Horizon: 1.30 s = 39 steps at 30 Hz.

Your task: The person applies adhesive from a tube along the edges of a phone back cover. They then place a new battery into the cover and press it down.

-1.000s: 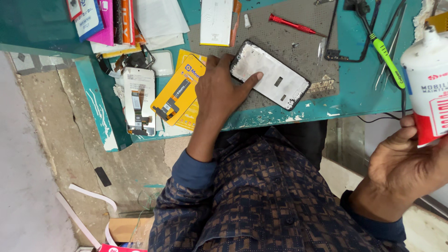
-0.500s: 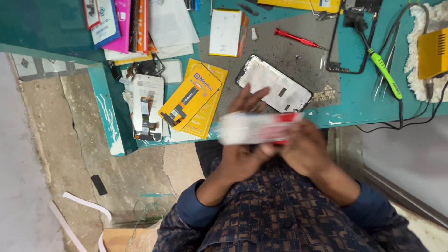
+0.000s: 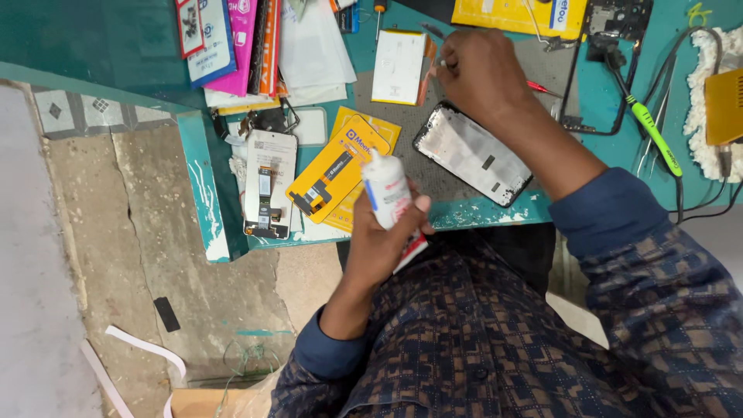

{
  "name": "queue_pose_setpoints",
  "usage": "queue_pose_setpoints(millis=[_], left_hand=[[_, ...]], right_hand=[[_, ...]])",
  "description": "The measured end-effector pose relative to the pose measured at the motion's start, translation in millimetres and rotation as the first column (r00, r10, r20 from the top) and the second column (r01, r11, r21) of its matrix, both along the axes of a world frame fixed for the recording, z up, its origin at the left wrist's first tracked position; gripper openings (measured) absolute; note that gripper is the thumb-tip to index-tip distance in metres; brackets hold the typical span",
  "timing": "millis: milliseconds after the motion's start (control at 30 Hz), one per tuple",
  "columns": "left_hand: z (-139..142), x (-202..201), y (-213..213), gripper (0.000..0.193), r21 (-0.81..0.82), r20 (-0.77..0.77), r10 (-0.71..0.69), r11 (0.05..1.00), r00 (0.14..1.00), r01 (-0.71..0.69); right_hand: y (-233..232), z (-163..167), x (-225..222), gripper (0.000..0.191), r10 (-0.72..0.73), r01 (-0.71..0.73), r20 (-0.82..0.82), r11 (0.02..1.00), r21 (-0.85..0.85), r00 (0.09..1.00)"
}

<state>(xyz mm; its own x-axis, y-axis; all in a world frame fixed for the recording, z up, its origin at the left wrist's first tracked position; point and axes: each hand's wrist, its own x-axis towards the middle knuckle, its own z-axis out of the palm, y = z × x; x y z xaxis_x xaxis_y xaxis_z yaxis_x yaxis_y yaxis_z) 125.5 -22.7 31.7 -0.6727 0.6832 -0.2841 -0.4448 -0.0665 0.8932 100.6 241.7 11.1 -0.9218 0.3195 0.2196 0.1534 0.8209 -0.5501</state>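
My left hand [image 3: 383,248] grips a white squeeze bottle [image 3: 385,190] with a blue and red label, upright over the near edge of the teal table [image 3: 203,203]. My right hand [image 3: 484,73] reaches to the far side of a grey mat [image 3: 542,101], fingers pinched beside a white flat battery [image 3: 398,67]; what they hold is hidden. An opened phone frame [image 3: 472,153], pale inside, lies on the mat between my hands. A red thin tool [image 3: 546,89] pokes out from behind my right wrist.
A yellow parts packet [image 3: 337,174] and a phone body with a flex cable [image 3: 268,186] lie left of the bottle. A green screwdriver [image 3: 654,131], tweezers, cables and a yellow box [image 3: 724,104] sit right. Coloured packets [image 3: 232,39] are stacked far left.
The bottle passed from my right hand, through both hands together, into my left hand alone. My right hand then moved up to the far side of the mat.
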Motion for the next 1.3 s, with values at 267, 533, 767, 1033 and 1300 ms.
queue_pose_setpoints(millis=[267,533,767,1033,1300], left_hand=[[-0.2,9.0,4.6,0.031,-0.007,0.093,-0.113,0.993,0.989,0.114],[11.0,16.3,4.8,0.029,0.033,0.146,-0.245,0.970,0.959,0.242],[29.9,36.7,6.3,0.033,0.171,0.245,-0.405,0.912,0.881,0.372],[48.4,41.6,13.3,0.030,0.178,0.179,-0.466,0.882,0.867,0.437],[62.0,44.7,8.4,0.034,0.065,-0.066,-0.453,0.887,0.889,0.457]], right_hand=[[-6.2,-0.2,5.0,0.013,0.049,-0.064,0.106,0.987,0.146,0.993],[-12.0,41.0,70.9,0.019,-0.064,-0.014,-0.212,0.938,-0.347,0.975],[-50.5,38.2,164.9,0.018,-0.374,-0.064,-0.232,0.411,-0.909,0.898],[-66.2,52.9,192.9,0.024,-0.484,-0.078,-0.153,0.173,-0.982,0.862],[-76.2,90.4,168.8,0.015,-0.383,-0.133,-0.315,0.432,-0.892,0.868]])
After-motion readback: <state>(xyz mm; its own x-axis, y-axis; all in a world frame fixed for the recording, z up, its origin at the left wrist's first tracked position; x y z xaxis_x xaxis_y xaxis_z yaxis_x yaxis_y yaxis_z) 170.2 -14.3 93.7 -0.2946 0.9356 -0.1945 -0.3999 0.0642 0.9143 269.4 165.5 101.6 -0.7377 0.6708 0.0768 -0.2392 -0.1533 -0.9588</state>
